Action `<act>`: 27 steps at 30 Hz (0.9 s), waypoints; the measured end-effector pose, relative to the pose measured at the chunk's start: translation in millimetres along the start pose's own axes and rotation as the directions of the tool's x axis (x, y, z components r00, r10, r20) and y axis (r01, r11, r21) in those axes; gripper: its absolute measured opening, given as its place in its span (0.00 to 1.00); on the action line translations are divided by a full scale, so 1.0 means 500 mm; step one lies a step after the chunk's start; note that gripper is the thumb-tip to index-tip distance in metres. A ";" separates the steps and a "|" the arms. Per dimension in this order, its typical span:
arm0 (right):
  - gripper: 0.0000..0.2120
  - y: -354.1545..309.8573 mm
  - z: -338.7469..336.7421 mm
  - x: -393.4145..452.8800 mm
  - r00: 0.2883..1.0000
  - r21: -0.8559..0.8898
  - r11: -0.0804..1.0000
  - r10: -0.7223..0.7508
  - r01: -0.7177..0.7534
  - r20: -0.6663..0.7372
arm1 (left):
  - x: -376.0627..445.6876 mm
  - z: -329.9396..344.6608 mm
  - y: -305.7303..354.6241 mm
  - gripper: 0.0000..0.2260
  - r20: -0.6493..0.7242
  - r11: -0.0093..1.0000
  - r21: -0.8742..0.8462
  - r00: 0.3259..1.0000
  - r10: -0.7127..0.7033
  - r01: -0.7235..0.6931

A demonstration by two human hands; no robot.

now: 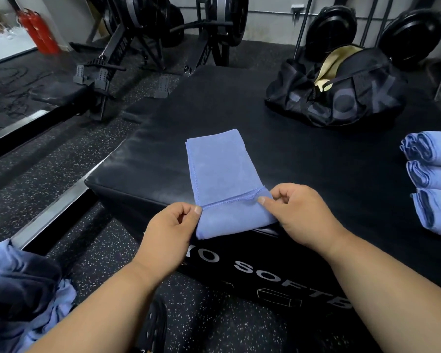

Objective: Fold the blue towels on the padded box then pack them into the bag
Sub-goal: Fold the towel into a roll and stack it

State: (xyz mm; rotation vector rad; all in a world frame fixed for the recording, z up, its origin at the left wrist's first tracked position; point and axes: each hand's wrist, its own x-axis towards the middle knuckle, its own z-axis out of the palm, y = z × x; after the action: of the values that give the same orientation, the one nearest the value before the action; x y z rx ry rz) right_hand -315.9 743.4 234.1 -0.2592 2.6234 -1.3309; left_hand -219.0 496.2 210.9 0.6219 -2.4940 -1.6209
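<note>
A blue towel (222,174), already folded into a long narrow strip, lies on the padded box (303,159) with its length running from the near edge toward twelve o'clock; its near end is turned up and over, so the stitched hem crosses the strip just ahead of the hands. The left hand (168,233) pinches the left corner of that turned end between thumb and forefinger; the right hand (298,212) pinches the right corner the same way, the other fingers curled in; holding both corners level probably serves to keep the fold square as it travels up the strip, and the step in hand looks like the start of a fold or roll from the near end.

At three o'clock, at the right of the box top, sit three finished blue towels (433,184) side by side, their curled ends facing the strip; they seem parked there within reach until packing. At one o'clock the black duffel bag (336,93) rests on the far part of the box, unzipped and gaping to show a pale lining, ready to receive them; none is visibly inside yet. At eight o'clock, down on the speckled floor (92,250), a loose heap of unfolded blue cloth (23,284) awaits; so the task seems roughly midway.
</note>
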 end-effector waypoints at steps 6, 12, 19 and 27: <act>0.17 -0.009 0.003 0.003 0.999 -0.080 0.996 0.028 -0.031 -0.040 | 0.012 -0.002 0.015 0.19 -0.011 0.995 0.064 0.997 0.076 -0.075; 0.17 -0.012 0.001 0.004 0.999 -0.058 0.997 0.044 -0.046 -0.019 | 0.016 -0.001 0.035 0.16 -0.028 0.981 0.075 0.983 0.179 -0.176; 0.08 -0.011 0.004 0.003 1.000 -0.016 1.000 0.000 0.000 -0.001 | 0.036 0.008 0.016 0.16 -0.031 0.995 0.076 0.997 0.064 -0.062; 0.12 -0.004 0.007 0.007 0.998 -0.184 0.982 -0.043 0.033 -0.055 | 0.028 0.008 0.029 0.10 -0.190 0.959 0.220 0.956 0.222 -0.179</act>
State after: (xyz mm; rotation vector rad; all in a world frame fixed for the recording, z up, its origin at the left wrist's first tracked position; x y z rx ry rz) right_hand -318.2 738.8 233.2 -0.3023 2.8070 -1.1255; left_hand -237.2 499.1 220.6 0.5095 -2.4848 -1.1764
